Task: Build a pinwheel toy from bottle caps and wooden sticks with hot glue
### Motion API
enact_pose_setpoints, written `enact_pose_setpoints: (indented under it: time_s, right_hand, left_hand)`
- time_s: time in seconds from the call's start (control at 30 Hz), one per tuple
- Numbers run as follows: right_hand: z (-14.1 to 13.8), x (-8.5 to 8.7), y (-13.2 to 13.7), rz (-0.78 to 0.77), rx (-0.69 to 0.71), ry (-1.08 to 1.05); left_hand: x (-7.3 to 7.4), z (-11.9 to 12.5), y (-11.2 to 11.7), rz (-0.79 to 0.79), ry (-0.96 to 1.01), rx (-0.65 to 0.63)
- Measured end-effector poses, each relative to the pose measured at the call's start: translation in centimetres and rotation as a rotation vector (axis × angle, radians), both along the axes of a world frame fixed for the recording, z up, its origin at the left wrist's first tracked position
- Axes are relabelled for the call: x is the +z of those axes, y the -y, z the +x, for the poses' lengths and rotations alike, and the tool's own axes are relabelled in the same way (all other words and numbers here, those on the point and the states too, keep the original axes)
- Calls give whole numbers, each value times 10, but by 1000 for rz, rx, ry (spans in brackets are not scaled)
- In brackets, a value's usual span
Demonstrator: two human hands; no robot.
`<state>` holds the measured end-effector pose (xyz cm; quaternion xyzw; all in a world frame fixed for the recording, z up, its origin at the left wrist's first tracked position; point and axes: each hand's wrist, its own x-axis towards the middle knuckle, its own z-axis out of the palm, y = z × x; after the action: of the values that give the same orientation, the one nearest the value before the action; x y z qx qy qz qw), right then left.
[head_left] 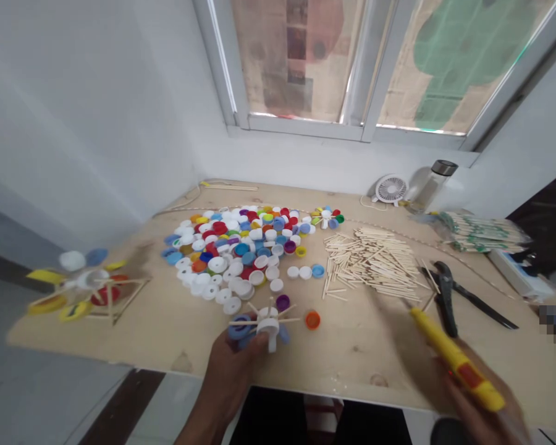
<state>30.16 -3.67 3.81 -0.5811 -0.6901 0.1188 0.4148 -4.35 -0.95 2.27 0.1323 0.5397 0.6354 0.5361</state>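
Our left hand (231, 364) grips a white hub (267, 322), the thumb pressed against its lower front and the other fingers curled behind it, partly out of sight. Thin sticks (288, 320) spread from the hub just above the thumb, and blue caps (240, 330) sit close by the fingers; how they are joined we cannot tell.

Our right hand (475, 409) wraps a yellow tool (445, 346), its fingers closed about the rear part, though blur hides their exact fit. The tool's tip points away from us, up and left.

Just beyond the left fingers we see a purple cap (282, 302), with an orange cap (312, 320) to their right. Farther ahead lies a heap of mixed caps (234, 256). Well left of those fingers stands a cap-and-stick model (90, 280).

Ahead and left of the right fingers lies a stick pile (375, 262); nearer, just ahead of them, is a black-handled tool (446, 303). Farthest from these fingers stand a small fan (391, 188) and a clear bottle (430, 188).
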Motion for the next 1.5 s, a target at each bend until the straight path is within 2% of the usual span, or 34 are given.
enact_pose_setpoints:
  time_s: [0.07, 0.17, 0.23, 0.3, 0.43, 0.57, 0.77, 0.87, 1.2, 1.5]
  right_hand:
    - [-43, 4, -1, -31, 103, -19]
    - [-93, 4, -4, -104, 340, -124]
    - [-113, 2, -5, -93, 443, -139]
    - [-123, 0, -5, -84, 489, -113]
    - [-130, -5, -4, -71, 439, -46]
    - [-135, -10, -2, 32, 330, 22]
    - [-142, -14, -6, 155, 243, 133]
    - [-144, -13, -6, 176, 231, 149]
    - [-148, -13, -5, 201, 208, 144]
    - [-144, -16, -5, 188, 201, 179]
  left_hand:
    - [0, 1, 1, 2, -31, 8]
    - [1, 0, 2, -11, -48, -12]
    - [2, -2, 4, -27, -65, -28]
    - [3, -3, 5, -30, -94, -33]
    - [3, 1, 6, -16, -189, -45]
    - [5, 4, 7, 18, -290, -10]
    - [8, 0, 6, 40, -337, -105]
    - [8, 0, 6, 33, -321, -117]
    - [12, 7, 7, 24, -388, -4]
    - [10, 3, 5, 18, -330, -52]
